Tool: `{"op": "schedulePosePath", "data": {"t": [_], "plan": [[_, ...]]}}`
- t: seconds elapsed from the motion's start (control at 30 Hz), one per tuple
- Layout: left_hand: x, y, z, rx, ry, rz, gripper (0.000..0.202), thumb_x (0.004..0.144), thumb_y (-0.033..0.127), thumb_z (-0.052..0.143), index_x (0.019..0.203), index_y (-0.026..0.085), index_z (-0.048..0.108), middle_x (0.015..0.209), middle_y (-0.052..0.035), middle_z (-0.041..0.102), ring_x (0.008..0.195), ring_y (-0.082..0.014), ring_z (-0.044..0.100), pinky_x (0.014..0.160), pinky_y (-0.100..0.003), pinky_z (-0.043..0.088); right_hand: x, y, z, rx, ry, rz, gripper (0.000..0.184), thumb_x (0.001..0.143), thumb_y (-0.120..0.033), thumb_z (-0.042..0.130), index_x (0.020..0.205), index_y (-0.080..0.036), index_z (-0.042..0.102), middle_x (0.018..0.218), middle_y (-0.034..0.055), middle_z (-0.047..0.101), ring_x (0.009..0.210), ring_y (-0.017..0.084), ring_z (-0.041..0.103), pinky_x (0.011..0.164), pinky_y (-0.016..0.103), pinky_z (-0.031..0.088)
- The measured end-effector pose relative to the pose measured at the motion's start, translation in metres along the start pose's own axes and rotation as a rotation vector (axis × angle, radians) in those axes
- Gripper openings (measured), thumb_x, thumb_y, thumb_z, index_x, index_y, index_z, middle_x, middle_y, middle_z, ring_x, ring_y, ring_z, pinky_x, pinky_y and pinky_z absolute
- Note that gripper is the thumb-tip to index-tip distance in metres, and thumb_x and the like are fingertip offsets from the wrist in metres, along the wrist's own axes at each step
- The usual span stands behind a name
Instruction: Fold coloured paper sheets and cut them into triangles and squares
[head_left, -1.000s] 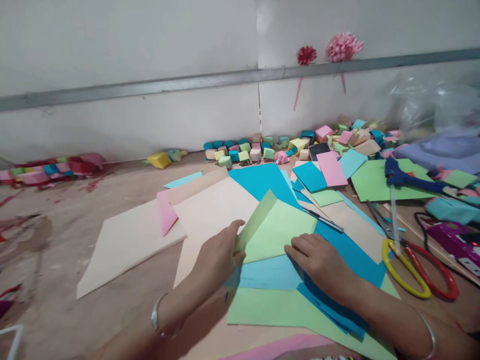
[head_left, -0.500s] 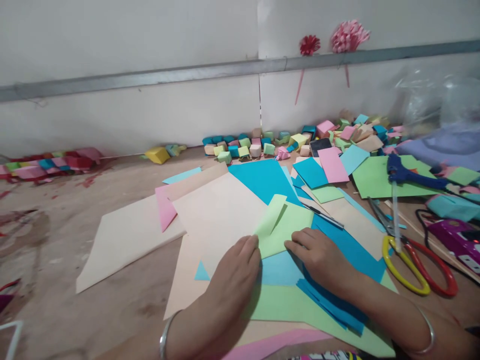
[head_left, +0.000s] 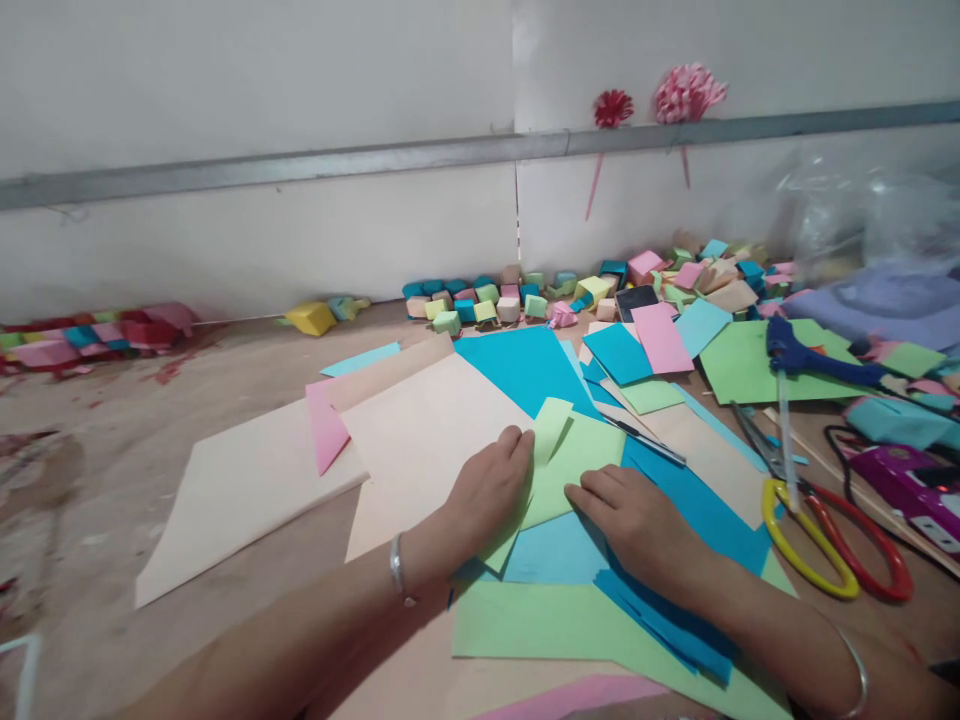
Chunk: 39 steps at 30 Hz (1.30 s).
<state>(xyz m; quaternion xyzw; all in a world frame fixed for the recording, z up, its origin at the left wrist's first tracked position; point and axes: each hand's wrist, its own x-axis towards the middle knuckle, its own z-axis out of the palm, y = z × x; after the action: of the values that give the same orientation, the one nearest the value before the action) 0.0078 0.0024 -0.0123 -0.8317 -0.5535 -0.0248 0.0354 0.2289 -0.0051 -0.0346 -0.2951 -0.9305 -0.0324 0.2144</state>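
A light green paper sheet (head_left: 581, 460) lies folded over on a pile of blue, green and cream sheets. My left hand (head_left: 491, 490) lies flat on its left folded edge, fingers together and stretched along the crease. My right hand (head_left: 637, 520) rests on the sheet's lower right part, fingers bent and pressing down. A small flap of the green paper (head_left: 551, 425) sticks up just beyond my left fingertips. Both wrists wear a silver bangle.
Yellow and red scissors (head_left: 817, 530) lie to the right, with a blue glue gun (head_left: 814, 360) and a purple tool (head_left: 907, 480) beyond. Large cream sheets (head_left: 255, 480) spread left. Several small paper cubes (head_left: 487, 300) line the wall. Paper flowers (head_left: 679, 92) hang above.
My left hand folded the raised green flap down, then slid forward along the crease. My right hand stayed pressing on the sheet.
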Motion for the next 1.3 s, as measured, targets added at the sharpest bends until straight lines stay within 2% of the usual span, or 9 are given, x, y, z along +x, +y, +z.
{"op": "schedulePosePath", "data": {"t": [0.1,0.2,0.37,0.57,0.73,0.83,1.0,1.13,1.3], "plan": [[0.003,0.005,0.008,0.054,0.012,0.056,0.032,0.090,0.004,0.038,0.117,0.010,0.054,0.108,-0.0134,0.060,0.081,-0.0220,0.059,0.065,-0.035,0.049,0.001,0.000,0.000,0.006,0.012,0.001,0.021,0.091,-0.006,0.048,0.104,-0.011,0.064,0.092,0.0096,0.061,0.081,0.021,0.048,0.068,0.034,0.035],[0.004,0.003,0.011,0.021,0.067,0.160,0.031,0.096,0.016,0.040,0.122,0.010,0.055,0.129,-0.0149,0.057,0.112,-0.0270,0.054,0.089,-0.041,0.047,0.001,-0.001,-0.001,0.014,-0.014,0.001,0.020,0.091,-0.006,0.049,0.104,-0.010,0.064,0.093,0.0103,0.062,0.081,0.022,0.048,0.068,0.034,0.035],[0.008,-0.010,0.011,-0.069,0.002,0.240,0.056,0.100,0.051,0.030,0.148,0.023,0.032,0.156,-0.0062,0.030,0.145,-0.0290,0.021,0.114,-0.053,0.019,0.001,-0.001,-0.003,0.009,-0.043,0.010,0.021,0.092,-0.007,0.050,0.106,-0.010,0.064,0.093,0.0103,0.062,0.083,0.022,0.049,0.069,0.034,0.036],[0.013,-0.016,0.007,-0.139,-0.085,0.267,0.072,0.094,0.066,0.026,0.151,0.023,0.023,0.160,-0.0083,0.017,0.148,-0.0304,0.012,0.115,-0.061,0.005,0.001,-0.001,-0.004,0.010,-0.036,-0.007,0.020,0.094,-0.008,0.047,0.104,-0.010,0.065,0.092,0.0093,0.062,0.082,0.021,0.049,0.068,0.034,0.036],[0.030,-0.008,0.003,-0.155,-0.003,0.154,0.042,0.101,0.049,0.030,0.120,0.027,0.061,0.140,-0.0042,0.054,0.140,-0.0282,0.034,0.111,-0.058,0.020,0.000,0.000,-0.004,-0.026,-0.014,-0.033,0.022,0.095,-0.010,0.047,0.107,-0.009,0.065,0.090,0.0094,0.063,0.081,0.021,0.049,0.066,0.034,0.034],[0.039,-0.002,0.007,-0.138,0.062,0.120,0.033,0.102,0.033,0.034,0.108,0.024,0.065,0.128,-0.0042,0.063,0.131,-0.0244,0.046,0.108,-0.051,0.029,0.001,0.000,-0.004,-0.031,-0.015,-0.042,0.024,0.095,-0.009,0.046,0.110,-0.006,0.064,0.092,0.0104,0.063,0.083,0.021,0.049,0.066,0.034,0.035],[0.039,-0.002,0.016,-0.127,0.022,0.061,0.047,0.101,0.044,0.032,0.143,0.024,0.041,0.152,-0.0042,0.039,0.142,-0.0265,0.031,0.113,-0.062,0.019,0.000,-0.001,-0.005,-0.045,-0.022,-0.052,0.024,0.094,-0.008,0.046,0.109,-0.005,0.064,0.091,0.0113,0.063,0.082,0.022,0.050,0.065,0.035,0.036],[0.040,-0.005,0.019,-0.132,-0.041,0.050,0.058,0.099,0.056,0.026,0.149,0.028,0.029,0.157,0.0001,0.026,0.147,-0.0269,0.017,0.113,-0.069,0.006,0.001,-0.002,-0.008,-0.052,-0.024,-0.056,0.025,0.093,-0.006,0.046,0.110,-0.005,0.064,0.092,0.0124,0.064,0.082,0.022,0.052,0.066,0.035,0.037],[0.042,-0.007,0.023,-0.156,-0.013,0.054,0.057,0.100,0.055,0.020,0.150,0.030,0.026,0.156,0.0015,0.027,0.148,-0.0261,0.012,0.113,-0.068,-0.002,0.000,-0.001,-0.005,-0.027,0.022,0.014,0.026,0.095,-0.009,0.044,0.109,-0.009,0.065,0.087,0.0107,0.064,0.079,0.021,0.054,0.066,0.033,0.039]]}}
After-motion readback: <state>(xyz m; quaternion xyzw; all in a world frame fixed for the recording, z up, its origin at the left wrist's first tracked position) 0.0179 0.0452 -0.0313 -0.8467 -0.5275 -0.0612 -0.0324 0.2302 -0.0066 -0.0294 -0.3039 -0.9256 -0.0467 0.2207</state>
